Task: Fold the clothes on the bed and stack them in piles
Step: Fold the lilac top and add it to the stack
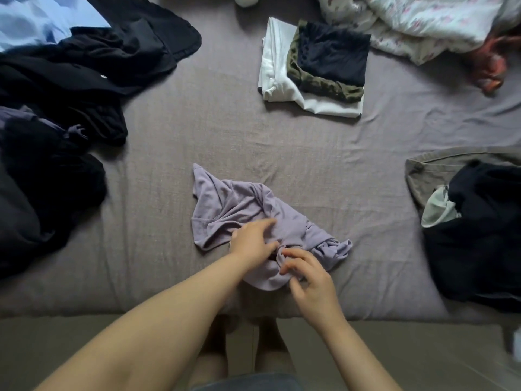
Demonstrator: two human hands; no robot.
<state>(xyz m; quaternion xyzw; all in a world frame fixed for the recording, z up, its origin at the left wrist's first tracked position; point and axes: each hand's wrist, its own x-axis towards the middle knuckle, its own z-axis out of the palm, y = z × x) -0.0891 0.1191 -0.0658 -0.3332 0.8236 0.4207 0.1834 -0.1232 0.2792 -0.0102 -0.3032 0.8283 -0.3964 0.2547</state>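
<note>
A crumpled lilac garment (231,204) lies near the front edge of the bed (282,142). My left hand (252,241) rests on its middle with fingers spread and the thumb tucked into a fold. Just to the right, my right hand (310,280) pinches a bunched part of the same fabric. A folded stack (315,69) of a white piece, an olive piece and a dark navy piece sits at the back centre. Unfolded dark clothes (62,108) are heaped along the left side.
A second pile with a grey-brown piece and dark navy garments (479,230) lies at the right edge. A floral duvet (428,24) is bunched at the back right, a light blue cloth (36,18) at the back left. My bare feet stand on the floor (84,340) below.
</note>
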